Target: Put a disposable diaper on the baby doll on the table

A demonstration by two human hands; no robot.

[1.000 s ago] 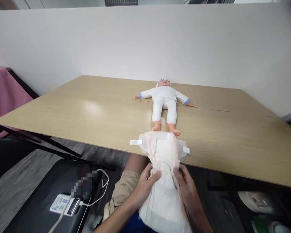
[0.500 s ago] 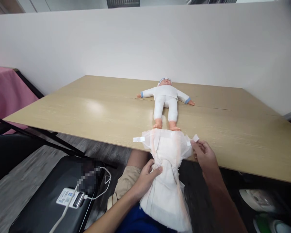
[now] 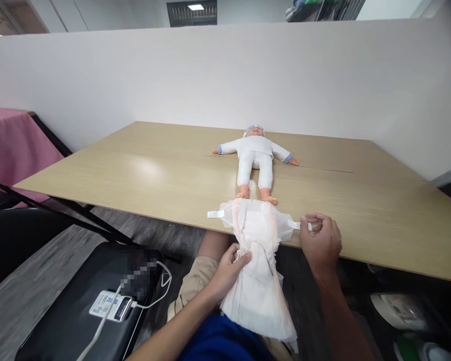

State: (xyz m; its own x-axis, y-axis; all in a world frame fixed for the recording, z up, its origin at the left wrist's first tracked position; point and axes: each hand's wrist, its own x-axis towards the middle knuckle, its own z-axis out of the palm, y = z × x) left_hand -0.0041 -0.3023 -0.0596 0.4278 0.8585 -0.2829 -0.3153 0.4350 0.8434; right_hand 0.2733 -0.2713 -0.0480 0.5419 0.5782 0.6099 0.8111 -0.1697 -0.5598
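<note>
A white diaper (image 3: 256,220) is spread open, its upper part on the table's front edge and its lower part hanging over my lap. Two fastening tabs stick out from its sides. My left hand (image 3: 231,271) grips the diaper's left edge near the middle, thumb on top. Pinched in my right hand (image 3: 320,243) is the right tab, drawn out sideways. The left tab (image 3: 215,214) lies unfolded on the table. Just beyond the diaper, a baby doll (image 3: 254,160) in white clothes lies on its back, arms spread, feet by the diaper's top edge.
The wooden table (image 3: 165,170) reaches back to a white partition (image 3: 210,75). At lower left is a black case (image 3: 67,296) with a white cable and a small device on it. Pink cloth (image 3: 18,145) hangs at far left. Pale objects (image 3: 398,311) sit below the table at right.
My right hand has moved slightly right, pulling the right tab out straight from the diaper. My left hand keeps its hold. The view has tilted up slightly.
</note>
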